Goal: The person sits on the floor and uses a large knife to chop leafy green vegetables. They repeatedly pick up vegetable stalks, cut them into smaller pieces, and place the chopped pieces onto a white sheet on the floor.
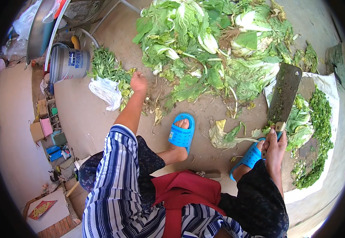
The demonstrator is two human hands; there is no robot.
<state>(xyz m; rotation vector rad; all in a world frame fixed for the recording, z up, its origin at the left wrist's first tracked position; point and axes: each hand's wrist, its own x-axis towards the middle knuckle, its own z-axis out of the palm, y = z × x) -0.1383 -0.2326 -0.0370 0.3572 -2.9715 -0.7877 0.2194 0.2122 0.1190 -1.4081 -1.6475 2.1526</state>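
My left hand is out at the centre-left, its fingers curled beside a bunch of leafy greens and a white plastic bag; what it holds, if anything, is unclear. My right hand grips the handle of a large, dirt-flecked cleaver, blade upward. Beneath and right of it are a cabbage head and chopped greens on a white sheet. A large pile of loose cabbages covers the floor ahead.
My blue-slippered feet are below. A grey bucket and metal-legged items are at upper left, with small boxes along the left wall. Stray yellowed leaves lie between my feet. A green sack stands at the right.
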